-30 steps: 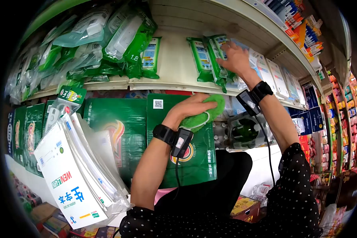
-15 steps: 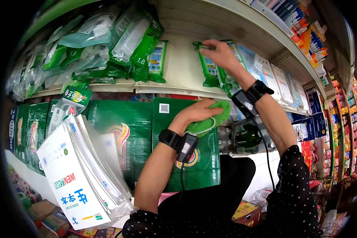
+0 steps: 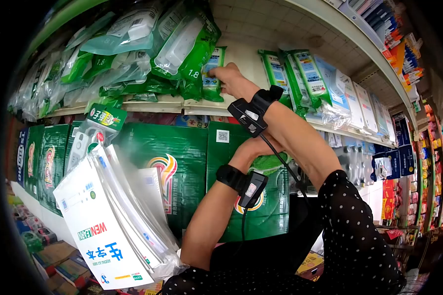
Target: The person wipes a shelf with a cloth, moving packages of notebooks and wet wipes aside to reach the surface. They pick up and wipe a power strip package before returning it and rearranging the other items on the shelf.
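Note:
On the shelf, my right hand (image 3: 230, 77) reaches to a green and blue packet (image 3: 213, 73) beside the pile of green bags (image 3: 182, 54). Its fingertips are at the packet's right edge, and whether they grip it is unclear. My left hand (image 3: 258, 147) is lower, in front of a green carton (image 3: 216, 196), closed on a green cloth (image 3: 268, 164) and partly covered by my right forearm. Several green packets (image 3: 305, 78) stand upright on the shelf, to the right of my right hand.
A stack of white notebooks (image 3: 103, 231) in plastic leans at the lower left against green cartons (image 3: 157, 147). White boxed goods (image 3: 349, 101) line the shelf on the right. The shelf's front edge (image 3: 152, 106) runs across. Bottles stand below it at right.
My right hand has moved left from the right-hand green packets to the single packet by the bags. The packets it left stand on the shelf. My left hand still has the cloth.

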Motion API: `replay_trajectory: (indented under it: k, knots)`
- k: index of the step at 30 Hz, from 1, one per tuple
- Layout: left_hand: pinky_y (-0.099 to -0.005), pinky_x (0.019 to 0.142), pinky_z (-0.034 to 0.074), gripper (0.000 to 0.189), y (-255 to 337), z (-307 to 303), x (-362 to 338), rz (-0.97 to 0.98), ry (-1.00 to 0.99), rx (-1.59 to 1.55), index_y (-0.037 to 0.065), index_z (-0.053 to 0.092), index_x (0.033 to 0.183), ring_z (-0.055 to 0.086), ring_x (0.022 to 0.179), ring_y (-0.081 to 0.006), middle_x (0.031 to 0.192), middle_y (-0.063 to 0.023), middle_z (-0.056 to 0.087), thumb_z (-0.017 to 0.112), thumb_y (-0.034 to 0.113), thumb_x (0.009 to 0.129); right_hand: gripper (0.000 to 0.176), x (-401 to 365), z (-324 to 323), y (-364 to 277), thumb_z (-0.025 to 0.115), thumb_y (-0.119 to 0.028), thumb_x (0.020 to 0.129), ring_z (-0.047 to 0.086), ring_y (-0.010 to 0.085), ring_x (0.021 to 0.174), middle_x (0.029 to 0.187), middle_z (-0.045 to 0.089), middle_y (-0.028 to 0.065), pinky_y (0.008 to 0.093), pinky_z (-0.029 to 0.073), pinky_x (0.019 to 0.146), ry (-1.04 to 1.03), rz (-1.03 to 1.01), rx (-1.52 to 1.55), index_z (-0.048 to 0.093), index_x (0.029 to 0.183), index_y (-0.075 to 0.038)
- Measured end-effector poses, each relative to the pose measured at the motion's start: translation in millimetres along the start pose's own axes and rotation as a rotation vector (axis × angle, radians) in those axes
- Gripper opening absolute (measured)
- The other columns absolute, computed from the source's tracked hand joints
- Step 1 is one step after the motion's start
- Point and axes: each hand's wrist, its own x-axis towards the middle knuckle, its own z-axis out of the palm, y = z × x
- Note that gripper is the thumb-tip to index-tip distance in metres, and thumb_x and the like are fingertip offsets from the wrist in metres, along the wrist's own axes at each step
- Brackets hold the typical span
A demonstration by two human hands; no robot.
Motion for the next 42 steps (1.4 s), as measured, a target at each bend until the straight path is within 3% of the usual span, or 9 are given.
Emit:
replay_trajectory:
  k: [5,9,13,16,21,27,32,35,42]
  knots:
    - [-0.0361,0.102,0.037,0.039,2,2,2,0.075,0.06,-0.028,0.005,0.057,0.119,0.049,0.12,-0.0259,0.127,-0.0141,0.055,0.057,0.028,0.087,0.022,7,-17,0,0.069,-0.006,0.076,0.061,0.0196,0.056,0.076,0.063,0.0151,0.0319,0.051,0.049,-0.071,0.036,0.153,0.057,0.086,0.01]
    - [-0.0364,0.094,0.043,0.033,-4,4,1,0.125,0.087,-0.187,0.006,0.06,0.113,0.055,0.112,-0.0263,0.117,-0.0124,0.061,0.058,0.028,0.087,0.022,-7,-18,-7,0.07,-0.007,0.074,0.062,0.0219,0.057,0.077,0.063,0.0172,0.0329,0.049,0.046,0.094,-0.107,0.065,0.059,0.079,0.012]
    - [-0.0352,0.104,0.036,0.043,27,-13,-13,-0.026,-0.029,-0.077,0.005,0.053,0.125,0.046,0.123,-0.0259,0.129,-0.0144,0.054,0.055,0.027,0.089,0.032,-21,-57,-8,0.069,-0.012,0.073,0.064,0.0225,0.072,0.085,0.064,0.0167,0.0318,0.053,0.061,0.139,-0.18,0.058,0.06,0.092,0.011]
    - [-0.0335,0.099,0.038,0.048,14,-6,-2,-0.055,-0.016,-0.117,0.006,0.052,0.127,0.051,0.118,-0.0254,0.126,-0.0164,0.055,0.058,0.035,0.089,0.041,-43,-96,-11,0.07,-0.013,0.073,0.064,0.0208,0.079,0.092,0.064,0.0161,0.0299,0.053,0.068,0.268,-0.353,-0.029,0.057,0.105,0.009]
    - [-0.0306,0.095,0.039,0.051,19,-4,-6,-0.064,-0.003,-0.159,0.003,0.049,0.129,0.052,0.113,-0.0231,0.124,-0.0157,0.056,0.057,0.033,0.089,0.058,-98,-176,-37,0.072,-0.018,0.069,0.062,0.0212,0.081,0.098,0.063,0.0167,0.0295,0.05,0.069,0.236,-0.438,0.049,0.053,0.115,0.011]
    - [-0.0277,0.094,0.04,0.048,33,-8,-11,-0.086,-0.01,-0.197,0.002,0.05,0.129,0.052,0.111,-0.0166,0.124,-0.01,0.057,0.056,0.031,0.091,0.046,-143,-270,-51,0.073,-0.014,0.071,0.063,0.0175,0.076,0.092,0.064,0.0125,0.0269,0.05,0.067,0.388,-0.506,0.073,0.057,0.107,0.008]
    - [-0.0263,0.093,0.041,0.044,16,-1,-5,0.02,-0.016,-0.315,0.003,0.049,0.13,0.053,0.108,-0.014,0.124,-0.0071,0.057,0.054,0.025,0.092,0.039,-162,-324,-40,0.072,-0.013,0.073,0.063,0.0162,0.075,0.09,0.064,0.0107,0.026,0.051,0.066,0.541,-0.535,0.084,0.06,0.104,0.007]
    - [-0.0297,0.101,0.035,0.05,13,-2,-4,-0.013,-0.048,-0.328,0.003,0.045,0.133,0.047,0.119,-0.02,0.129,-0.0109,0.053,0.055,0.027,0.09,0.033,-174,-333,-31,0.071,-0.012,0.074,0.062,0.0154,0.074,0.087,0.064,0.0096,0.0258,0.05,0.066,0.534,-0.523,0.097,0.061,0.1,0.006]
    - [-0.0276,0.095,0.04,0.048,16,-1,-5,-0.044,-0.078,-0.456,0.002,0.045,0.132,0.051,0.112,-0.0158,0.126,-0.0081,0.054,0.056,0.023,0.091,0.028,-144,-331,-4,0.07,-0.012,0.076,0.062,0.015,0.074,0.087,0.065,0.0096,0.0254,0.05,0.067,0.448,-0.519,0.046,0.063,0.097,0.005]
